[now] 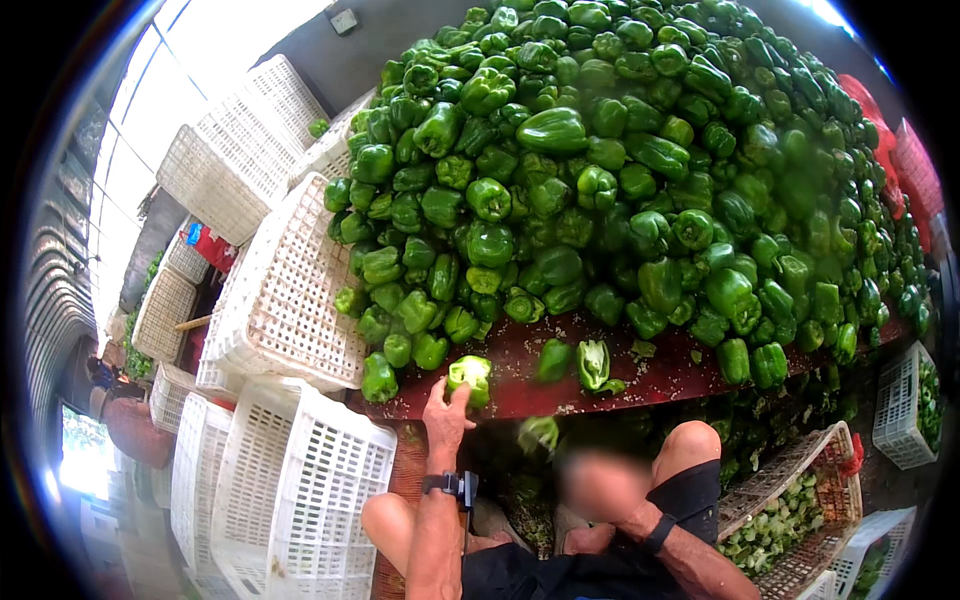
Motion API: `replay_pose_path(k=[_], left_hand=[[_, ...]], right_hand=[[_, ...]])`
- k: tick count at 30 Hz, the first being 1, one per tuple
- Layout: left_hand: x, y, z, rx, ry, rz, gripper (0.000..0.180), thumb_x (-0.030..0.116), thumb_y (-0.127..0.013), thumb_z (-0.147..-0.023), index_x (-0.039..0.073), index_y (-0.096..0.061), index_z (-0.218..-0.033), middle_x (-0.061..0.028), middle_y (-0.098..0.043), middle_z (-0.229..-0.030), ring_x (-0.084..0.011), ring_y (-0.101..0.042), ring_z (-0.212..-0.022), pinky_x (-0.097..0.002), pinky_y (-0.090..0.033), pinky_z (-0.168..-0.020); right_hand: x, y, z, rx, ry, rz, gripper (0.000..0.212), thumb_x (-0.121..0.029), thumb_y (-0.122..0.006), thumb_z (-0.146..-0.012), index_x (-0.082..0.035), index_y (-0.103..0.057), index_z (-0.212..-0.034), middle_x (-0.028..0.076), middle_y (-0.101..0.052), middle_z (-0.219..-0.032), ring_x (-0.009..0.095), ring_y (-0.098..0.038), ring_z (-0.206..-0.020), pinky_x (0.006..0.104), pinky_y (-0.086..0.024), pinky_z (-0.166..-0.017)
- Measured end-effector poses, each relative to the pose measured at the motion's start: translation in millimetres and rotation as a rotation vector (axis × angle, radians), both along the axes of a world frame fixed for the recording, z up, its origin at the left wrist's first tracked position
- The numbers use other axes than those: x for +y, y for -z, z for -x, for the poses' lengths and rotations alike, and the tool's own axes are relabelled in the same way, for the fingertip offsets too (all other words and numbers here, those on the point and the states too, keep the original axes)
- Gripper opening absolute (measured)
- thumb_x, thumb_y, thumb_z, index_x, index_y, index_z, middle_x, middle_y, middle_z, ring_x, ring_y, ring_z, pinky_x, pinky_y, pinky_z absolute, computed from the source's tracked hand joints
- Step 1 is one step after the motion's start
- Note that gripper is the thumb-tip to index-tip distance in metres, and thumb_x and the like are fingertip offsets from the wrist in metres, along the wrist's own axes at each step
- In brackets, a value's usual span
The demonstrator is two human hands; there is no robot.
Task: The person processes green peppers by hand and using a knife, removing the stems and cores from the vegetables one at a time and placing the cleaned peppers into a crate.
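My left hand reaches to the edge of the red table, its thumb and finger gripping a cut green bell pepper with pale flesh showing. Low beside my knee is my right hand, blurred over, so its fingers and anything in them cannot be made out. A blurred green pepper piece is in the space between my hands, below the table edge. Right of the held pepper lie a whole bell pepper and a split-open one. Behind them rises a large heap of green bell peppers.
White plastic crates stand at my left, with a tall upturned crate against the heap. At my lower right, a dirty crate holds pale green pepper scraps. Another crate stands farther right. Seeds dot the table.
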State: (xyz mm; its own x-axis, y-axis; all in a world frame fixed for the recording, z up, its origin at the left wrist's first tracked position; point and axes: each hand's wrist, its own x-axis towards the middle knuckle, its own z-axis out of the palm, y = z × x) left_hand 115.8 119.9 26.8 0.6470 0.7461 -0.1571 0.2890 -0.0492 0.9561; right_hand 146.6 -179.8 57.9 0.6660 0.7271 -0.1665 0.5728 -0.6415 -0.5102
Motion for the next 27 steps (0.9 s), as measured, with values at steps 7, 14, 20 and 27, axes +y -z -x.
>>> replay_pose_path(k=[7, 14, 20, 27], left_hand=[[-1.1, -5.2, -4.4, -0.024, 0.131, 0.041, 0.044, 0.017, -0.070, -0.084, 0.001, -0.062, -0.124, -0.0101, -0.068, -0.103, -0.0160, -0.067, -0.080, -0.0291, -0.058, -0.058], [-37.4, 5.1, -15.5, 0.041, 0.207, -0.035, 0.040, 0.015, -0.070, -0.085, 0.002, -0.063, -0.123, -0.0092, -0.068, -0.100, -0.0140, -0.066, -0.079, -0.0281, -0.055, -0.064], [-39.4, 20.5, -24.3, -0.052, 0.153, -0.438, 0.037, 0.016, -0.069, -0.084, -0.001, -0.065, -0.117, -0.0165, -0.070, -0.104, -0.0238, -0.068, -0.090, -0.0346, -0.054, -0.080], [-38.6, 21.3, -19.8, -0.060, 0.147, -0.510, 0.032, 0.017, -0.068, -0.084, 0.000, -0.065, -0.110, -0.0227, -0.067, -0.101, -0.0380, -0.064, -0.095, -0.0413, -0.052, -0.083]], right_hand=[[-17.1, 62.7, -16.1, 0.114, -0.064, -0.459, 0.006, -0.010, -0.064, -0.085, -0.005, -0.064, -0.088, 0.009, -0.062, -0.082, 0.023, -0.059, -0.068, 0.0362, -0.048, -0.059], [11.7, 37.8, -24.3, 0.351, 0.147, -0.936, 0.024, -0.003, -0.065, -0.083, -0.001, -0.066, -0.107, 0.015, -0.066, -0.100, 0.032, -0.065, -0.089, 0.0385, -0.054, -0.077], [31.1, 17.6, -51.2, -0.219, -0.117, -0.690, 0.029, -0.005, -0.065, -0.084, -0.003, -0.064, -0.113, 0.014, -0.067, -0.104, 0.031, -0.065, -0.093, 0.0379, -0.054, -0.080], [58.9, 7.8, -40.3, -0.082, -0.019, -0.616, 0.012, -0.014, -0.062, -0.089, -0.004, -0.060, -0.096, 0.016, -0.065, -0.085, 0.035, -0.065, -0.079, 0.0438, -0.052, -0.069]])
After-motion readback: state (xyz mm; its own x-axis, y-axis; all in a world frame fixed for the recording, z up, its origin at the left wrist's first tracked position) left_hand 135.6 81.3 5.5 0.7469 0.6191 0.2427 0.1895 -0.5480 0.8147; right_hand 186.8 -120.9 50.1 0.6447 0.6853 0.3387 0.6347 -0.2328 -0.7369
